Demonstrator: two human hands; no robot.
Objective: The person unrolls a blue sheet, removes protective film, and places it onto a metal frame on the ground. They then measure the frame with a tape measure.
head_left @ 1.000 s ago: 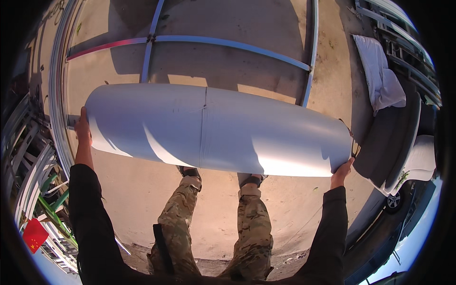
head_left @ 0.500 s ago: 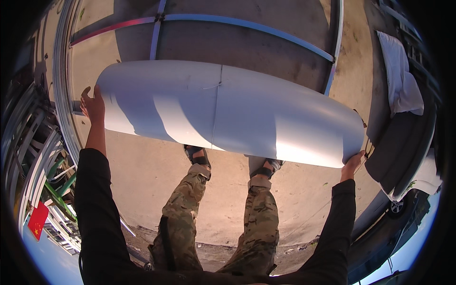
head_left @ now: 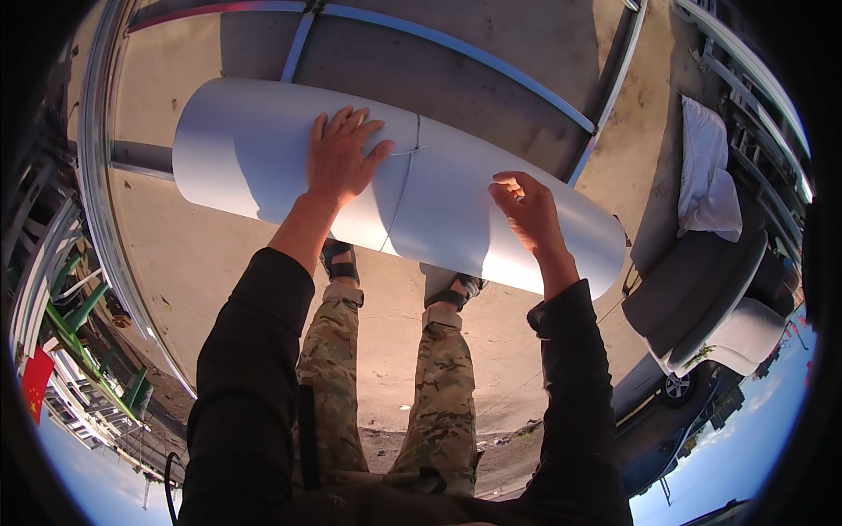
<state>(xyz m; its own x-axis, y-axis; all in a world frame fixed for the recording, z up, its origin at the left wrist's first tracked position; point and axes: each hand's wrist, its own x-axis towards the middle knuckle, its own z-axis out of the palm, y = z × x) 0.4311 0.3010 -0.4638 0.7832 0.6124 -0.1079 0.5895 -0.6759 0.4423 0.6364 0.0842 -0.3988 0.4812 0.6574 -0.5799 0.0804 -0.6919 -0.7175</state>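
Note:
A large silver-white roll of sheet [head_left: 289, 162] lies crosswise in front of my feet, with a thin tie [head_left: 403, 180] round its middle. The tie's loose twisted end sticks out on the upper side. My left hand [head_left: 340, 158] rests flat on the roll, left of the tie, its fingers spread. To the right of the tie, my right hand [head_left: 528, 210] is over the roll with loosely bent fingers and nothing visible in it. Whether it touches the surface I cannot tell.
Metal frame bars [head_left: 456, 51] lie beyond the roll, and long rails [head_left: 95, 167] run along the left. A dark seat [head_left: 693, 285], a white sack [head_left: 706, 175] and a parked car [head_left: 653, 438] are on the right. White and green metal parts [head_left: 79, 342] are piled at the left.
Both hands have left the roll's two ends and come inward over its top. The view has shifted slightly, and the roll sits a little further up and left.

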